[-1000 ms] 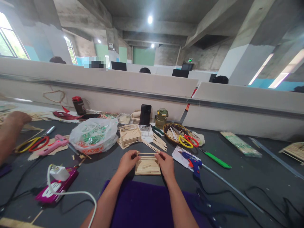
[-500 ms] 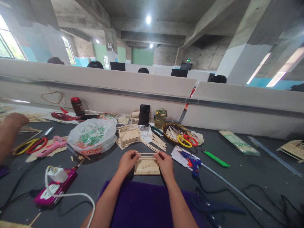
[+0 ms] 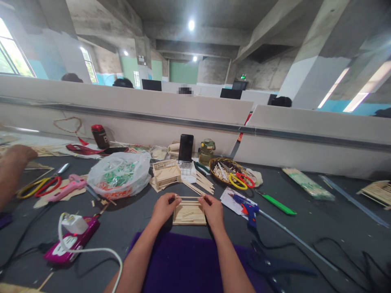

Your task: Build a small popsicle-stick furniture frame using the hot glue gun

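A small panel of pale wooden sticks (image 3: 189, 219) lies in front of me at the edge of a purple cloth (image 3: 183, 260). Across its far side runs a single wooden stick (image 3: 189, 198). My left hand (image 3: 165, 209) pinches the left end of that stick, and my right hand (image 3: 213, 211) pinches its right end. A few short stick pieces rest on the panel. Just beyond it stand a small stick-built model (image 3: 166, 174) and a fan of loose sticks (image 3: 200, 184).
To the right are a blue glue gun (image 3: 252, 211), a green-handled knife (image 3: 279, 204) and a wicker basket (image 3: 214, 179). On the left are a plastic bag (image 3: 140, 179), a pink glue gun (image 3: 69, 188) and a purple power strip (image 3: 71, 246). Another person's hand (image 3: 21, 156) shows far left.
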`<state>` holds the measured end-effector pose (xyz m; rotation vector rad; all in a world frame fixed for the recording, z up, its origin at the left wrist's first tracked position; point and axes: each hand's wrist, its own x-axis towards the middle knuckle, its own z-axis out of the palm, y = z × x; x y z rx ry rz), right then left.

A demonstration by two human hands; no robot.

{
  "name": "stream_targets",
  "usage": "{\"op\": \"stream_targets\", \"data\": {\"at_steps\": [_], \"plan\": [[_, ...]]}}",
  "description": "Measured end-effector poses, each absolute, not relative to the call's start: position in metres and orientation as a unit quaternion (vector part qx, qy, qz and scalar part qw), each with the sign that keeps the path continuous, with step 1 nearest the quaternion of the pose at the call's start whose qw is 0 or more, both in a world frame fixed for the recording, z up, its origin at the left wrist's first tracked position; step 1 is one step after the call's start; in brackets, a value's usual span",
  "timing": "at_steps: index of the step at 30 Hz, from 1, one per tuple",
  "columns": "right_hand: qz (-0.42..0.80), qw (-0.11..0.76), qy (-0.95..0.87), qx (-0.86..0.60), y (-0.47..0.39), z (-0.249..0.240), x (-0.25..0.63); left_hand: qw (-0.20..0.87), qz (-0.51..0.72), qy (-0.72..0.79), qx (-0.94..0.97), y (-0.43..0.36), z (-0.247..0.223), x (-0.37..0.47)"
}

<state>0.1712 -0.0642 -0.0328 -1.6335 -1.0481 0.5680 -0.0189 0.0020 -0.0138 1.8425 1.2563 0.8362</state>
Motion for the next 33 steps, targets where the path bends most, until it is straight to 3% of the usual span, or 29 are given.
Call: {"op": "stream_targets", "data": {"at_steps": [19,27,33], "plan": [[0.289,0.563,-0.39,-0.669,-0.075,-0.033,0.179,0.368,0.33,0.478,0.726,0.01,-0.025,-0.028],[0.156,0.416,-0.492,-0.749,-0.095,-0.021,0.183,0.241,0.187,0.554,0.774,-0.005,-0.01,-0.034],[0.153,0.389,-0.515,-0.749,-0.095,-0.017,0.173,0.22,0.184,0.556,0.78,-0.009,-0.009,-0.029]]}}
